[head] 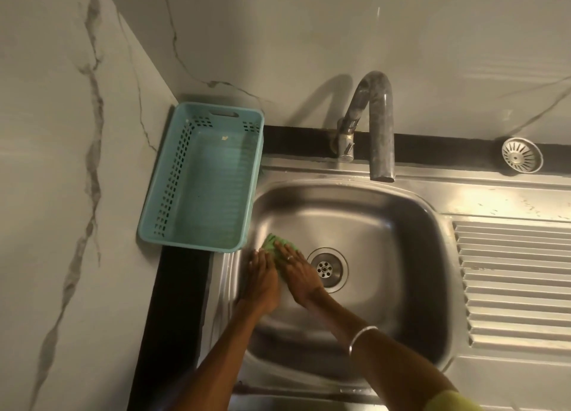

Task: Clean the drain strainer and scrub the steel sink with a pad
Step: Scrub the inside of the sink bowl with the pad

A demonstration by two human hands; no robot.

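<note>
Both hands reach down into the steel sink, side by side at its left wall. The left hand and the right hand lie flat, fingers straight, pressing a green pad against the steel just left of the open drain. The drain strainer sits apart on the dark tabletop behind the ribbed drainboard. A teal basket stands left of the sink, under marble walls.

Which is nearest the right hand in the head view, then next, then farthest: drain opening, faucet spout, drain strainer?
From the right hand:
1. Drain opening, just beside it in the basin.
2. Faucet spout, behind, over the back rim.
3. Drain strainer, far right on the back ledge.
</note>
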